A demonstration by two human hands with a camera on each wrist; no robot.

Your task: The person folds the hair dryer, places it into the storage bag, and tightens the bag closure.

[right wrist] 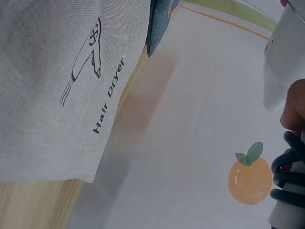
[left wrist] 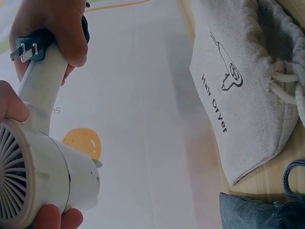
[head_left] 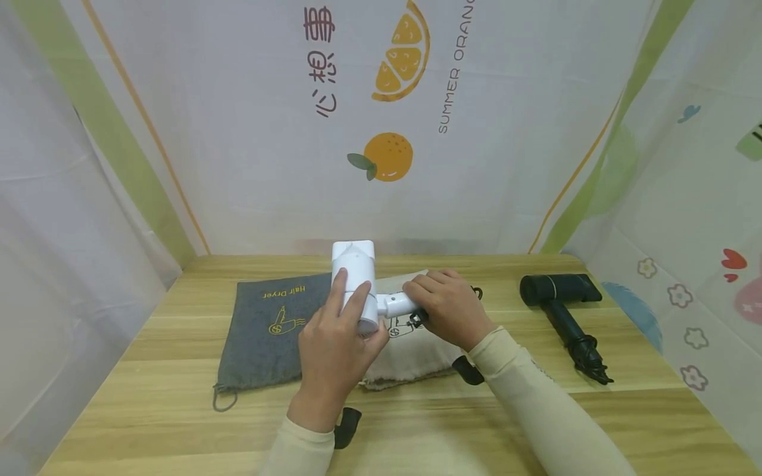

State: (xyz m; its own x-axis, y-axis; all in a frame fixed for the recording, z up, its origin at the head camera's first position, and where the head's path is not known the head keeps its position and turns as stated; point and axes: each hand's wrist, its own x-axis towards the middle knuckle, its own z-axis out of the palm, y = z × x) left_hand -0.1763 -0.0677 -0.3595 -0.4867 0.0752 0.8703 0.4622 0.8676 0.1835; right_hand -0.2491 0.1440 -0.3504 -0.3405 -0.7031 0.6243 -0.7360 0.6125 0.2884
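A white hair dryer [head_left: 352, 268] held in both hands above the desk [head_left: 149, 403], towards its back edge.
The left hand [head_left: 333, 340] grips the dryer's barrel, fingers and thumb round it; the right hand [head_left: 449, 307] grips its handle and coiled dark cord. Below lie a pale bag [head_left: 411, 357] and, to its left, a grey bag [head_left: 262, 350]. Wood grain shows along the left edge and between the pale bag and a black hair dryer [head_left: 562, 320] near the right edge. Orange-printed cloth [head_left: 250, 145] hangs behind the back edge.
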